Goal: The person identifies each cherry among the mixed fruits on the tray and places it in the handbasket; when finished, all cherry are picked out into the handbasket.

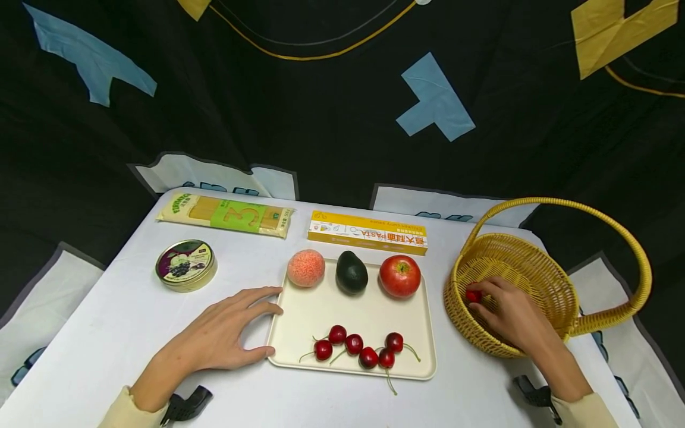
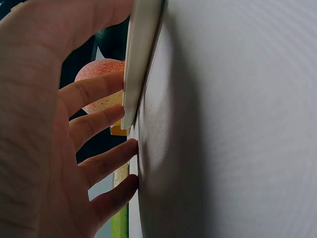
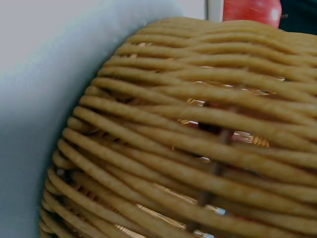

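My left hand (image 1: pixel 227 333) has its fingers spread along the left edge of the cream tray (image 1: pixel 305 309). In the left wrist view, thumb and fingertips are right at the tray rim (image 2: pixel 136 64), two lower fingers beside it at the cloth. On the tray lie a pinkish peach-like fruit (image 1: pixel 306 268), an avocado (image 1: pixel 351 273), a red apple (image 1: pixel 400 276) and several dark red cherries (image 1: pixel 354 344) with stems. My right hand (image 1: pixel 508 312) reaches inside the yellow wicker basket (image 1: pixel 540 267), pinching a small red object (image 1: pixel 473 295) between thumb and fingers. Basket weave (image 3: pixel 198 124) hides that hand in the right wrist view.
Behind the tray lies a yellow pasta box (image 1: pixel 368 232). A noodle packet (image 1: pixel 225 214) is at the back left, with a round tin (image 1: pixel 186 265) in front of it. The basket's tall handle (image 1: pixel 594 211) arches up at the right. A dark curtain (image 1: pixel 321 119) hangs behind the table.
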